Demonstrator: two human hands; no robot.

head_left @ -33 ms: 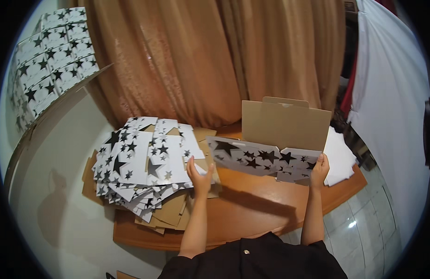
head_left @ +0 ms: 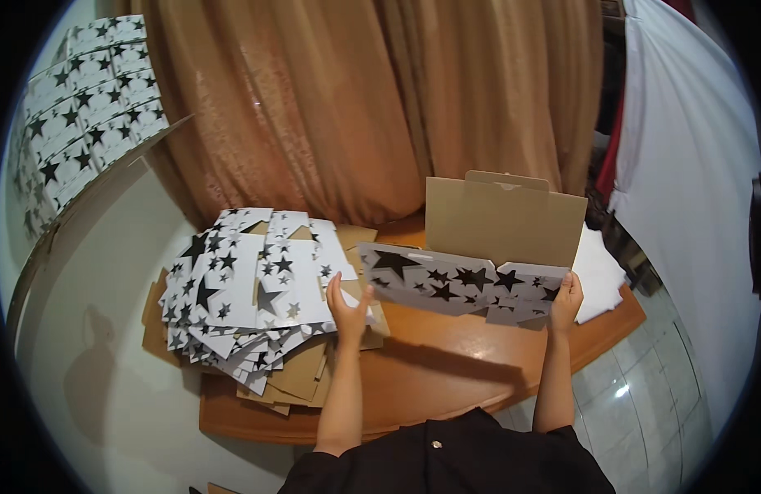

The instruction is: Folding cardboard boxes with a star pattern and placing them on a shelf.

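A part-folded cardboard box (head_left: 458, 286) is held up over the table, white with black stars outside and plain brown inside. Its brown lid panel (head_left: 504, 221) stands upright at the back. My right hand (head_left: 565, 303) grips the box's right end, thumb up along the edge. At the left end, my left hand (head_left: 347, 311) has its fingers spread, with the thumb close to the box's edge; whether it touches I cannot tell. Behind and beside that hand lies a fanned pile of flat star-printed cardboard blanks (head_left: 232, 284), some with brown sides showing.
The brown wooden table (head_left: 413, 387) has a curved front edge. White sheets (head_left: 598, 276) lie on its right end. Finished-looking star-printed boxes (head_left: 96, 99) stand stacked on a shelf at upper left. A brown curtain (head_left: 331, 107) hangs behind, a white cloth (head_left: 685, 156) at right.
The left end of the box has shifted slightly to the left. My left hand has moved a little left too, while the right keeps its grip.
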